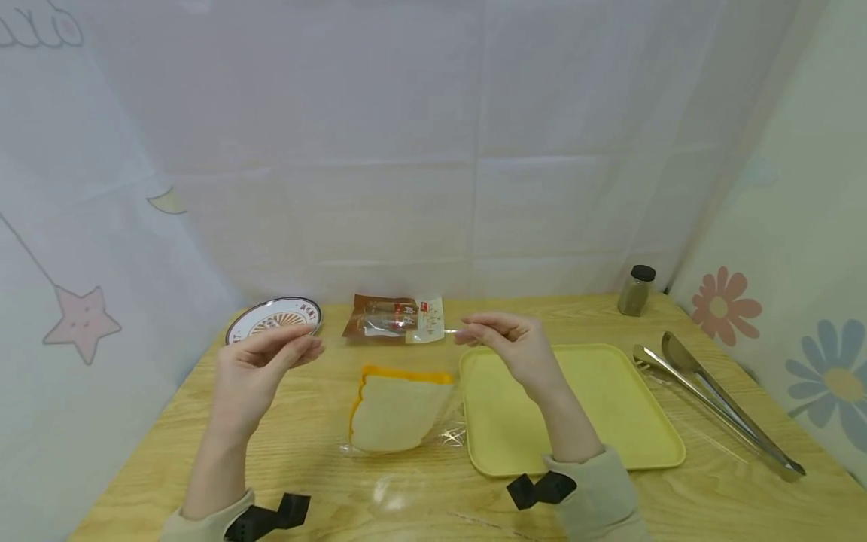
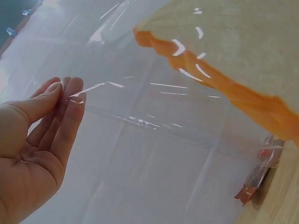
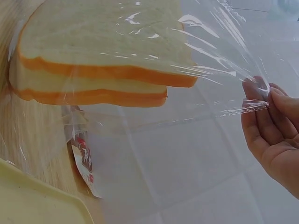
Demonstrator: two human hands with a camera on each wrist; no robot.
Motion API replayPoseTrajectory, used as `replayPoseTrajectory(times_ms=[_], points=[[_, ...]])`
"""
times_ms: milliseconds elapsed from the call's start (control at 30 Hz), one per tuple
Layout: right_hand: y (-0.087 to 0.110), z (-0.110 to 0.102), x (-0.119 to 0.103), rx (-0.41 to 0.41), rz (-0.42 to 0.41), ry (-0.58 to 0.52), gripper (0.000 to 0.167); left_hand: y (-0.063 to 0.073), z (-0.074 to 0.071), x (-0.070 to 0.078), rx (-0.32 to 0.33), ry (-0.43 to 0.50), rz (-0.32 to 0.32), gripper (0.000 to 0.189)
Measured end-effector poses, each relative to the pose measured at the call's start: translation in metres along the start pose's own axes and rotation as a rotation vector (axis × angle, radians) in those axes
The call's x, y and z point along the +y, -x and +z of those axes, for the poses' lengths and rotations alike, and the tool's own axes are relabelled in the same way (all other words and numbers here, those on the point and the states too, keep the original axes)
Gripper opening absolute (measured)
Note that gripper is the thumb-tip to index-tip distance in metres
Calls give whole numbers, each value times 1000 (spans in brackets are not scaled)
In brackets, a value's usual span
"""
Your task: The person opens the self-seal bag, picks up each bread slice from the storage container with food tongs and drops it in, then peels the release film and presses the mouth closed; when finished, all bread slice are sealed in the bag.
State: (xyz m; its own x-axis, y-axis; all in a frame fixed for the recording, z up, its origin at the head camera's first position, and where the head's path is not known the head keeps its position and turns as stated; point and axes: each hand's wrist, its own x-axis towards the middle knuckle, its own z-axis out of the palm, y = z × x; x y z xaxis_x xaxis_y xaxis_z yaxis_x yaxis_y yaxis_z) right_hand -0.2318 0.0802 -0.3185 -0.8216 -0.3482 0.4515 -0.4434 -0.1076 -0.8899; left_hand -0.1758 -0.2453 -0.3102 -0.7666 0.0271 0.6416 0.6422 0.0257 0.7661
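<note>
Between my two raised hands stretches a clear plastic bag (image 2: 140, 123), drawn taut along its upper edge. Thumb and fingers of my left hand (image 1: 247, 380) pinch one end of that edge. My right hand (image 1: 518, 354) pinches the opposite end, where the film bunches into folds in the right wrist view. White bread slices (image 1: 400, 418) with orange-brown crusts show through the plastic, below and between the hands. Two slices lie against each other in the right wrist view, their crusts slightly offset. Glare streaks the film over the bread.
A yellow tray (image 1: 609, 421) lies under my right forearm. Metal tongs (image 1: 718, 406) rest right of it, and a black-lidded jar (image 1: 635, 292) stands at the back right. At the back are a brown food packet (image 1: 386, 320) and a patterned plate (image 1: 274, 315).
</note>
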Motion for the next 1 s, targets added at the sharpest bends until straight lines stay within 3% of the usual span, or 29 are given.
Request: replayPoseTrajectory(times_ms=[133,400,533,633,833,1000], points=[[1,-4,1,-36,-25,-38,19,0,1,1,-22,-34,38,18],[2,-9,3,-38,-17,-50,19,-1,1,-3,-99,62,207,22],[2,-10,3,-32,-4,-41,20,-1,1,-7,-111,61,263,24],[3,-11,3,-22,17,-32,17,-1,1,-8,-116,57,292,26],[2,-13,3,-35,33,-39,26,-2,1,-9,-152,51,365,25],[3,-14,2,-35,54,-17,26,-2,1,-10,-162,56,376,23]])
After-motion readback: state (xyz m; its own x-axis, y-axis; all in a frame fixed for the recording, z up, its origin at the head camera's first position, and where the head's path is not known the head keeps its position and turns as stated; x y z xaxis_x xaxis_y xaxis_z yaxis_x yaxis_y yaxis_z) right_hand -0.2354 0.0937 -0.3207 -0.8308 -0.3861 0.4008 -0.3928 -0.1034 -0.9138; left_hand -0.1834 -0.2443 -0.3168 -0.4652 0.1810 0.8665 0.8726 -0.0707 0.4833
